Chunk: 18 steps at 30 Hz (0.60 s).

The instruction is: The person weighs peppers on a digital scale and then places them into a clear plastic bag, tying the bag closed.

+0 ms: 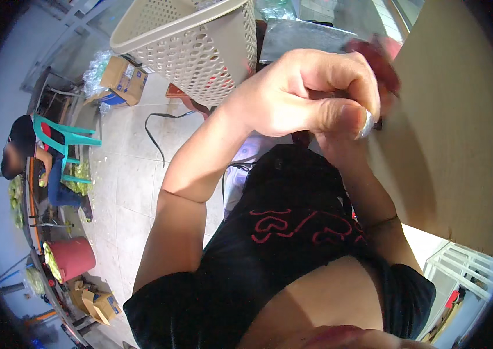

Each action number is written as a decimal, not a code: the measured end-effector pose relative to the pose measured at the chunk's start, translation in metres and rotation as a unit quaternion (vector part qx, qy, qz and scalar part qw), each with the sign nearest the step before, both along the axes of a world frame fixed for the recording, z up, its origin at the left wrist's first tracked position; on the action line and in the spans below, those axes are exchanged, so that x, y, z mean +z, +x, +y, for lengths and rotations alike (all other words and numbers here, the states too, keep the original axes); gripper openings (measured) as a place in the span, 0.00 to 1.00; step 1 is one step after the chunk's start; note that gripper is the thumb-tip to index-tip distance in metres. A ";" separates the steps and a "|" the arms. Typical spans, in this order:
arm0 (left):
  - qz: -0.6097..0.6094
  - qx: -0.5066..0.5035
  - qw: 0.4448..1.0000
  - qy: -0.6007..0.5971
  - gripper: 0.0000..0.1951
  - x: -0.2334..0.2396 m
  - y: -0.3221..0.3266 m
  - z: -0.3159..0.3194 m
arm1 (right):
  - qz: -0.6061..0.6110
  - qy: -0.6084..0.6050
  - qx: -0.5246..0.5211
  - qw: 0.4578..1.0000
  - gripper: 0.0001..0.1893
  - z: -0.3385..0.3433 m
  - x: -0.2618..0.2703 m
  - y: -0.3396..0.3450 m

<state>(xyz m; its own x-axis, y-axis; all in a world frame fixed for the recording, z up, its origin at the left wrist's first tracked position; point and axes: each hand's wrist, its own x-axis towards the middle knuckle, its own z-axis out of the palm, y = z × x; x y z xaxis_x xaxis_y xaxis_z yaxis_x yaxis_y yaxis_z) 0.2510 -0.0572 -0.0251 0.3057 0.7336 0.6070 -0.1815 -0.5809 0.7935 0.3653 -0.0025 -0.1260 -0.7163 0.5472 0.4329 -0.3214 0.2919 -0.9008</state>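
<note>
My left hand (pixel 312 94) is raised in front of my chest, its thumb and curled fingers drawn together. A small glossy pale spot (pixel 366 125) shows at the thumb tip; I cannot tell whether it is a nail or something pinched. My right hand (pixel 387 107) is mostly hidden behind the left one and blurred in shade. Close to it is a dark red thing (pixel 375 61), smeared by motion; what it is, and whether the right hand holds it, I cannot make out. Both hands are near the edge of a beige tabletop (pixel 456 131).
Ahead to the left stands a cream perforated plastic basket (pixel 229 52), beside a grey flat panel (pixel 303 39). On the tiled floor lie a black strap (pixel 152 135) and a cardboard box (pixel 122 80). A person (pixel 41 152) sits on a green chair (pixel 70 137) near a red bucket (pixel 72 259).
</note>
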 end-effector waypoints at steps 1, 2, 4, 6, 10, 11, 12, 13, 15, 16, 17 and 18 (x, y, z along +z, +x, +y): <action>-0.052 -0.056 0.997 -0.015 0.12 0.003 0.001 -0.001 | 0.010 -0.029 0.014 0.999 0.13 -0.004 0.002 0.004; -0.075 -0.124 0.989 -0.009 0.13 0.005 0.001 0.001 | 0.016 -0.057 0.033 0.998 0.13 -0.005 0.003 0.008; -0.065 -0.166 0.984 0.029 0.14 0.004 0.001 0.008 | 0.015 -0.104 0.057 0.993 0.12 -0.002 0.002 0.014; -0.072 -0.152 0.986 -0.012 0.13 0.004 0.002 0.004 | 0.000 -0.134 0.050 0.990 0.12 0.003 0.003 0.022; -0.004 -0.052 0.999 0.003 0.12 0.002 0.005 0.001 | -0.034 -0.156 -0.006 0.987 0.11 0.003 0.010 0.061; -0.012 -0.053 0.999 0.006 0.12 0.002 0.003 0.000 | -0.045 -0.150 -0.015 0.988 0.11 -0.001 0.016 0.078; -0.015 -0.057 0.998 0.010 0.12 0.002 0.005 0.000 | -0.045 -0.139 -0.025 0.989 0.11 -0.004 0.020 0.094; -0.020 -0.056 0.998 0.014 0.12 0.002 0.005 -0.002 | -0.048 -0.129 -0.026 0.990 0.11 -0.005 0.024 0.103; -0.046 -0.045 0.998 -0.018 0.12 0.001 0.008 -0.006 | -0.046 -0.076 -0.040 0.995 0.12 -0.004 0.035 0.115; -0.059 -0.044 0.997 -0.034 0.12 0.000 0.009 -0.006 | -0.044 -0.037 -0.048 0.997 0.12 0.001 0.039 0.114; -0.061 -0.034 0.997 -0.038 0.12 -0.002 0.009 -0.005 | -0.036 0.006 -0.054 0.998 0.12 0.009 0.043 0.105; -0.058 -0.025 0.997 -0.039 0.11 -0.004 0.011 -0.005 | -0.023 0.089 -0.045 0.995 0.11 0.026 0.044 0.090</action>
